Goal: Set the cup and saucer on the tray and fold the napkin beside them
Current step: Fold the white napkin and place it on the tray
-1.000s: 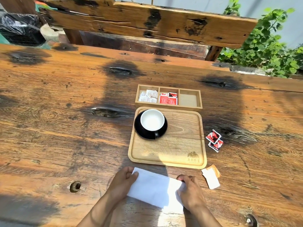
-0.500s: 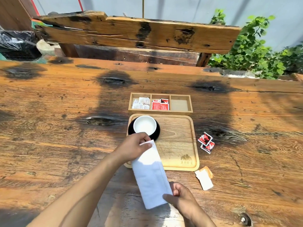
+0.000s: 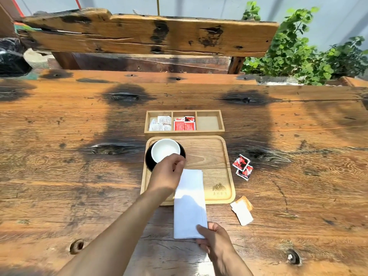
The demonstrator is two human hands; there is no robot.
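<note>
Weathered plank table (image 3: pixel 59 176), sunlit. White cup (image 3: pixel 165 150) on black saucer (image 3: pixel 149 163) sits in pale wooden tray (image 3: pixel 217 154), far-left corner. Left hand (image 3: pixel 169 174) pinches folded white napkin (image 3: pixel 190 204) far end over tray; right hand (image 3: pixel 214 239) grips near end.

Left hand (image 3: pixel 169 174) hides the saucer's (image 3: pixel 149 160) near rim

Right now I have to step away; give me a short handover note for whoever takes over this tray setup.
Left hand: holding the far end of the napkin over the tray.
Right hand: pinching the napkin's near end, above the table.
Done: cup sits on its saucer in the tray's far-left corner; napkin is folded into a long strip.
Left: the strip overhangs the tray's near edge; lay it fully on the tray beside the cup, then let go.
</note>
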